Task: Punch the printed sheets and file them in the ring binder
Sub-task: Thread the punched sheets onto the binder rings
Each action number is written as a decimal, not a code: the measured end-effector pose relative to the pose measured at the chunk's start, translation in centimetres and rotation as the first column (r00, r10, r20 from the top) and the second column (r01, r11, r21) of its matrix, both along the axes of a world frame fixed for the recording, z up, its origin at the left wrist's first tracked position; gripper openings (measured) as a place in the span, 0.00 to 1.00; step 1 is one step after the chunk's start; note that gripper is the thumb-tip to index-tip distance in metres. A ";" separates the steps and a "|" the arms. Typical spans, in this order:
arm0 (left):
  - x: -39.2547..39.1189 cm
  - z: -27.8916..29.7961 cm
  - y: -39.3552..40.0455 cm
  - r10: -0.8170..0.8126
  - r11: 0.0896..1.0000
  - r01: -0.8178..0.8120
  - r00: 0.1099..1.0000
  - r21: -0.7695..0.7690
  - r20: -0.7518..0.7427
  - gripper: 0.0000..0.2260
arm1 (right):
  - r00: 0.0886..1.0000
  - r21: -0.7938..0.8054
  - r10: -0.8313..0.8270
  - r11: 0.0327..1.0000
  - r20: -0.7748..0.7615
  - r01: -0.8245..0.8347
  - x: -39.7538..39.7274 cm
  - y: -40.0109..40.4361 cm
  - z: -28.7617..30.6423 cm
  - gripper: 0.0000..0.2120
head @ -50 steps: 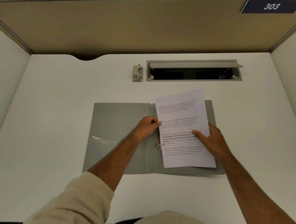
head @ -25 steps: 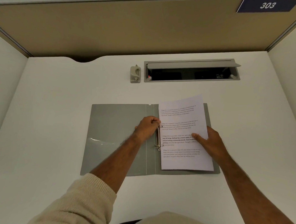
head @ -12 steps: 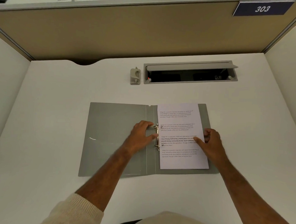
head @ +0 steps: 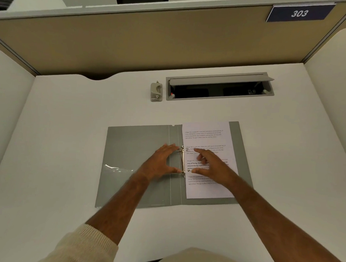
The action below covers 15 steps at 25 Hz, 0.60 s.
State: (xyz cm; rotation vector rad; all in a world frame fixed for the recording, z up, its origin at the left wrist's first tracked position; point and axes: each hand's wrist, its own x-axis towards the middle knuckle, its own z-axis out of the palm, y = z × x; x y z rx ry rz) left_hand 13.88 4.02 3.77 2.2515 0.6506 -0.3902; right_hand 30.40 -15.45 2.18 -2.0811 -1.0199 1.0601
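Binder, grey and lying open flat mid-desk, holds the printed sheet on its right half. Both hands flank the ring mechanism: left hand and right hand spread, fingertips at the rings, grasping nothing. Hole punch stands well apart.

The scene is lit softly and evenly from overhead. A white glare streak is seen on the binder's clear pocket, left of centre. Faint shadows are cast beneath the forearms. Straight edges are bowed toward the frame's borders. Printed text is slightly blurred.
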 end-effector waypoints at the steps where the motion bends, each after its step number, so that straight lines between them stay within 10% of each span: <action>1: 0.1 0.0 -0.1 0.008 1.000 -0.008 1.000 -0.010 -0.010 0.44 | 0.999 -0.022 0.039 0.999 0.013 -0.039 -0.2 0.7 -0.2 0.39; 15: 0.4 -0.9 -0.2 -0.015 1.000 0.014 0.999 -0.018 -0.045 0.43 | 0.990 -0.018 0.125 0.992 0.065 -0.125 0.4 1.6 -2.1 0.43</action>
